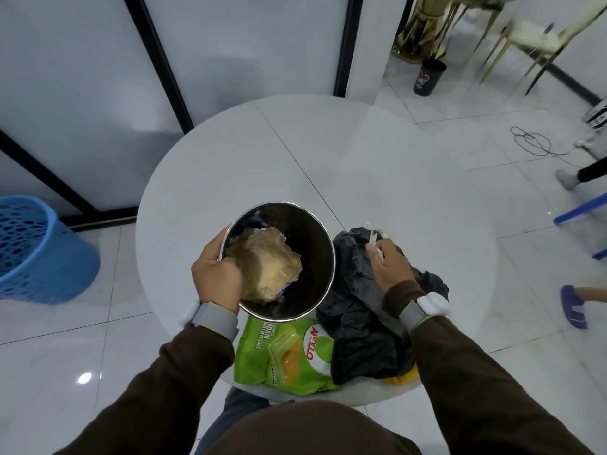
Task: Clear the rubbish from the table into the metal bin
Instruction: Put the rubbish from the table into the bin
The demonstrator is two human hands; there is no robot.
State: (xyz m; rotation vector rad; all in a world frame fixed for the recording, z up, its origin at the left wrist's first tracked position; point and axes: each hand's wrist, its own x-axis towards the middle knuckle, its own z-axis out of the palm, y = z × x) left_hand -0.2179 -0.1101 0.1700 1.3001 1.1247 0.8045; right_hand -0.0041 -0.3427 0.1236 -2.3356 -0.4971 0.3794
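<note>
Two hands: both at work over the round white table [262,152]; left hand [216,274] and right hand [391,266] either side of the metal bin [315,257]
Left fingers: clamped on the bin's near-left rim, thumb outside, fingertips curled inside against the brown wrapper [266,267]
Right fingers: pinched together on a small pale scrap [374,249] and what looks like a thin wooden stick, just above the black plastic bag [361,310]; exactly what the pinch holds is too small to tell
Bin: shiny steel cylinder, dark inside, tipped toward the person; it sits on the table near its front edge, overlapping the top of the green snack packet [289,356]; already holds the crumpled brown wrapper and some darker scraps
Rubbish left: green packet lying flat at the table's near edge; black bag crumpled beside the bin, touching it; a yellow scrap [405,377] peeping from under the bag
Risk one: the bin is tilted and held at one rim only; a slack grip could probably let it roll or spill the wrapper back out
Risk two: the pinched bits are light and small; they could drop onto the bag or floor on the way across
Risk three: the green packet overhangs the table edge; a nudge from the bin or a sleeve might slide it off
</note>
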